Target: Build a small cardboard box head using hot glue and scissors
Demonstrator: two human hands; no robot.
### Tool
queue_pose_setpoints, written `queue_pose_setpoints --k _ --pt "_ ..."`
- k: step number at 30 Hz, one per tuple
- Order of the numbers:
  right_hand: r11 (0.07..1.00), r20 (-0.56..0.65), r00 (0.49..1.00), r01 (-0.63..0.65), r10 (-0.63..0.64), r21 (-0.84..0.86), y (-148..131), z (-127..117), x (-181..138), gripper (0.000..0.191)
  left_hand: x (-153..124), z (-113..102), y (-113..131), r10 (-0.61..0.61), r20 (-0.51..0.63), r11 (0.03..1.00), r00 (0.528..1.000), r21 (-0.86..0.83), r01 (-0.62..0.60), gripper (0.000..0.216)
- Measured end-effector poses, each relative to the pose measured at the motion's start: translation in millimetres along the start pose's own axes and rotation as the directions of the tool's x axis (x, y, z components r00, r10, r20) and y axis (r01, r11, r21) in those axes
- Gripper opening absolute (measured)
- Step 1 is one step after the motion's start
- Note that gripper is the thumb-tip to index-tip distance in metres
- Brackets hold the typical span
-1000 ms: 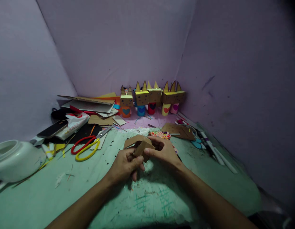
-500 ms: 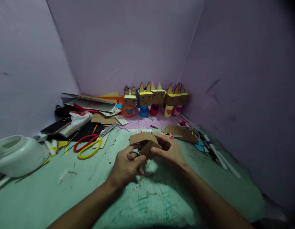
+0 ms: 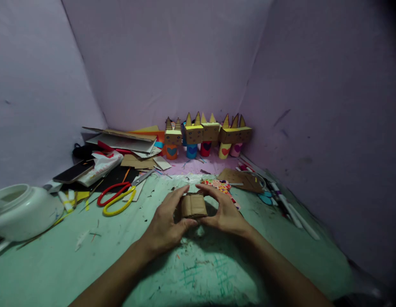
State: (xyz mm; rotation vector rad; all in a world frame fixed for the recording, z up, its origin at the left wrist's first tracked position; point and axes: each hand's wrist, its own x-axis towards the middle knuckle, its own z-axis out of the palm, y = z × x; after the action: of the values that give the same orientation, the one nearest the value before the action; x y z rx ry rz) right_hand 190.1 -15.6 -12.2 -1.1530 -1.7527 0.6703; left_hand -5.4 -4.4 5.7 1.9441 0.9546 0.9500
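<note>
Purple walls (image 3: 166, 64) enclose the area beyond and to both sides of the scissors (image 3: 133, 188), which have one red and one yellow handle. A green table surface (image 3: 57, 264) supports the scissors. A loose pile of cardboard sheets (image 3: 124, 143) is located beyond the scissors. A row of cardboard figures (image 3: 210, 132) stands beyond and to the right of the scissors; the coloured bodies carry hearts and the box heads carry pointed ears. A rounded white pot (image 3: 31, 209) is positioned left of the scissors. The left hand (image 3: 166, 217) is near the scissors, on their right side; its fingers are arched wide and hold the left side of a folded cardboard piece (image 3: 194, 206). The right hand (image 3: 228, 213), farther right of the scissors, mirrors this: fingers and thumb, curved and well spread, hold the right side of the same piece. The piece is therefore situated right of the scissors, between the hands; contact with the table cannot be determined. A brown cardboard sheet (image 3: 241, 181) and white pens (image 3: 304, 221) lie well right of the scissors. A patterned cut-out (image 3: 217, 184) lies between the scissors and the pens.
</note>
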Motion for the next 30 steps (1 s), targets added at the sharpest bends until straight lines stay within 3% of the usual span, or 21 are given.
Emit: queue_pose_setpoints --k 3,9,15,19,22,25,30 --pt "0.998 0.024 1.0 -0.012 0.01 0.069 0.7 3.3 -0.5 0.06 0.6 1.8 0.3 -0.098 0.018 0.99 0.995 -0.096 0.099 0.067" --pt "0.987 0.068 0.996 -0.065 0.056 0.148 0.8 2.4 -2.8 0.063 0.3 1.2 -10.8 -0.128 0.044 0.978 0.991 -0.162 0.134 0.074" --pt "0.992 0.065 0.997 -0.041 0.033 0.123 3.1 2.1 -4.5 0.052 1.9 2.6 -7.6 -0.183 0.025 0.978 0.983 -0.095 0.184 0.065" --pt "0.992 0.08 0.996 -0.057 0.048 0.112 8.2 4.2 -4.7 0.054 2.4 3.3 -4.4 -0.155 0.03 0.987 0.988 -0.049 0.156 0.057" --pt "0.993 0.088 0.996 -0.019 0.009 0.113 8.7 4.1 -5.5 0.056 0.4 2.5 -6.0 -0.075 0.043 0.997 0.996 0.026 0.073 0.056" --pt "0.992 0.077 0.993 0.079 -0.087 0.104 6.6 2.3 -6.2 0.056 -1.9 -0.2 -10.3 0.124 0.054 0.985 0.991 0.114 -0.13 0.052" --pt "0.92 -0.001 0.92 0.391 -0.391 0.005 7.5 2.1 -4.5 0.055 -2.0 -4.2 -19.3 0.476 0.07 0.849 0.877 0.221 -0.479 0.053"
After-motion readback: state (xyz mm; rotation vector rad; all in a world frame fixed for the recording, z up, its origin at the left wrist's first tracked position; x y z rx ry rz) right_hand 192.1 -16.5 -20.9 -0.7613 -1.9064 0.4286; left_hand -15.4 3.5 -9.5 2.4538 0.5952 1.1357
